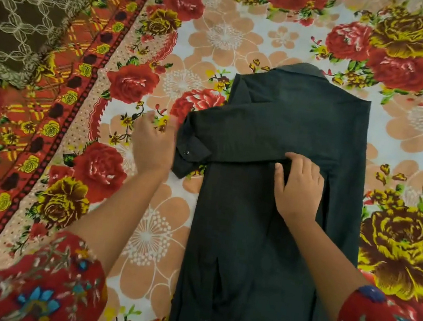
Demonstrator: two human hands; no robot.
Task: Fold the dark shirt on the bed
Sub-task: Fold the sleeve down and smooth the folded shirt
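Note:
The dark shirt (272, 223) lies lengthwise on the bed, collar at the far end, its sides folded in. One sleeve lies across the body, its cuff (192, 155) sticking out past the left edge. My right hand (298, 189) rests on the shirt's middle, fingers curled over the sleeve's lower edge. My left hand (153, 144) hovers just left of the cuff, blurred, fingers apart and holding nothing.
A floral bedsheet (217, 36) in red, yellow and peach covers the bed. A brown patterned cushion (21, 14) lies at the far left corner. Red floral sleeves cover both my forearms near the frame's bottom.

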